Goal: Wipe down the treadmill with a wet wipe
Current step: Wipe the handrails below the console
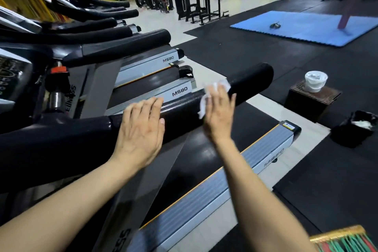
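Note:
The nearest treadmill's thick black padded handrail (249,82) runs from lower left up to the right across the view. My left hand (141,131) lies flat on it, fingers together, holding nothing. My right hand (219,112) presses a crumpled white wet wipe (204,100) against the rail further toward its free end; the wipe shows above and to the left of my fingers. Below the rail lie the treadmill's dark belt (196,155) and its grey side rail (204,194) with an orange edge.
More treadmills (143,61) stand in a row to the left. A white tub of wipes (315,81) sits on a dark box (311,102) to the right, with a black bin (353,129) beside it. A blue mat (306,26) and weight machines lie beyond.

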Motion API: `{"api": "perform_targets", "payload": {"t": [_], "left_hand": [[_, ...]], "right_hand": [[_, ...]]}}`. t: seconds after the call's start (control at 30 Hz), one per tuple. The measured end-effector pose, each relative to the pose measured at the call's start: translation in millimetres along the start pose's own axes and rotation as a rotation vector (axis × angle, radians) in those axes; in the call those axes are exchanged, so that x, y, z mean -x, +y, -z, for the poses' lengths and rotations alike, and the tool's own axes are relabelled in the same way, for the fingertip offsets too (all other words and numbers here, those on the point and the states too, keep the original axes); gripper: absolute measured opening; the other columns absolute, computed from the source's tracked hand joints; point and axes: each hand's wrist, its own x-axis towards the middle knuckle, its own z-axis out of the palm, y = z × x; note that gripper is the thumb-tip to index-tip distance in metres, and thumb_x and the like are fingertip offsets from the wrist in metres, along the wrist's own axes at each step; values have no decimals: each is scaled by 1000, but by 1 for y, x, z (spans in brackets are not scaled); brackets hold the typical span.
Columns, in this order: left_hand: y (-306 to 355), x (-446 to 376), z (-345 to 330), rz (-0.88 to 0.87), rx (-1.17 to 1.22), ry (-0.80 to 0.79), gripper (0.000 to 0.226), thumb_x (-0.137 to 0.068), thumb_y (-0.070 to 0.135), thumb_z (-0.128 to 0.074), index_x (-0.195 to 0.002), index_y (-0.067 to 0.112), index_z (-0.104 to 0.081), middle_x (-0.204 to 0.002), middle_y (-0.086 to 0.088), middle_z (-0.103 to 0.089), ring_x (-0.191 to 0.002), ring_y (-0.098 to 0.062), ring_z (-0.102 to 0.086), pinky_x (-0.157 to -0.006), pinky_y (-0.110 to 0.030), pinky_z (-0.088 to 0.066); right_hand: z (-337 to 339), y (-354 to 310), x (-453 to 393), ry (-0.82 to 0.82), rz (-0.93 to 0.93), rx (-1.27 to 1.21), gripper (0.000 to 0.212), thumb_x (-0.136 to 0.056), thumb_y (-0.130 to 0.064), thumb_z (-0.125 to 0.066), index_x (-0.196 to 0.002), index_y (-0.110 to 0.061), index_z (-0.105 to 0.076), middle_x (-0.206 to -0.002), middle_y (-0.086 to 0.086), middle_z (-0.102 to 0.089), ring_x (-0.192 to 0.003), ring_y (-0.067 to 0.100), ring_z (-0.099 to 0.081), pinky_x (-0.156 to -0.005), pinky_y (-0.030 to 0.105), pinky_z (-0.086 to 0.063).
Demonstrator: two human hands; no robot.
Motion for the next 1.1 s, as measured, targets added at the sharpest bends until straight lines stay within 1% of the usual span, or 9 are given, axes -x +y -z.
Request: {"api": "perform_targets", "payload": {"t": [0.17, 0.23, 0.33, 0.43, 0.6, 0.73, 0.87, 0.97, 1.1], "left_hand": [[25, -22, -16, 0, -25, -53, 51, -101, 28, -37, -145, 5, -49, -140, -14, -55, -114, -34, -56, -104, -50, -39], [36, -38, -22, 16, -10, -42, 51, -100, 28, -36, -144, 5, -49, -139, -15, -55, -114, -36, -56, -103, -52, -40], [49, -71, -30, 66, 16, -12, 54, -100, 29, -33, -146, 4, -46, -139, -16, -55, -114, -38, -56, -100, -52, -40], [54, -94, -38, 146, 46, -6, 54, -101, 32, -33, -147, 7, -44, -138, -15, -53, -110, -39, -54, -96, -52, -40], [61, -97, -47, 124, -58, -87, 46, -103, 33, -31, -139, 10, -49, -119, -10, -57, -94, -35, -55, -80, -51, -47], [60, -100, -49, 114, -96, -93, 42, -104, 32, -32, -133, 10, -54, -114, -8, -60, -92, -32, -55, -75, -47, -48], [61, -97, -52, 60, -207, -45, 35, -105, 25, -32, -121, 9, -59, -100, -10, -61, -87, -32, -53, -74, -46, -49], [61, -96, -55, 28, -238, -30, 31, -104, 21, -35, -115, 7, -61, -94, -11, -61, -84, -33, -53, -74, -46, -49], [60, -96, -54, 3, -259, -15, 28, -103, 19, -38, -110, 8, -62, -89, -10, -60, -82, -32, -53, -74, -45, -48]], "right_hand": [[3, 67, -62, -150, -134, -6, 44, -104, -24, -28, -126, -7, -62, -131, 13, -62, -132, 34, -51, -116, 61, -26], [2, 37, -58, -96, 25, -31, 39, -101, -18, -33, -115, -5, -68, -117, 17, -65, -115, 41, -58, -111, 63, -31], [6, -17, -24, -87, 343, -286, 38, -103, -20, -38, -119, -3, -69, -123, 14, -66, -124, 35, -57, -119, 56, -27], [2, 14, -38, -106, 525, -337, 35, -104, -21, -45, -125, -3, -67, -124, 12, -68, -124, 28, -60, -120, 50, -31], [-10, 171, -102, -71, 71, -192, 42, -104, -22, -34, -134, -10, -60, -137, 15, -59, -130, 35, -54, -119, 55, -27], [-15, 218, -123, -56, -212, -346, 45, -111, -30, -19, -150, -28, -40, -158, 8, -37, -150, 25, -26, -125, 40, -12], [-29, 200, -113, 97, -519, -503, 51, -111, -35, -19, -160, -19, -24, -155, 9, -35, -142, 32, -34, -121, 43, -25], [-39, 151, -68, 111, -626, -550, 55, -111, -33, -22, -161, -10, -16, -166, 19, -14, -155, 28, -10, -126, 42, -14], [-43, 87, -23, 109, -641, -636, 54, -111, -30, -27, -161, -11, -16, -168, 18, -6, -156, 26, -4, -127, 35, -8]]}}
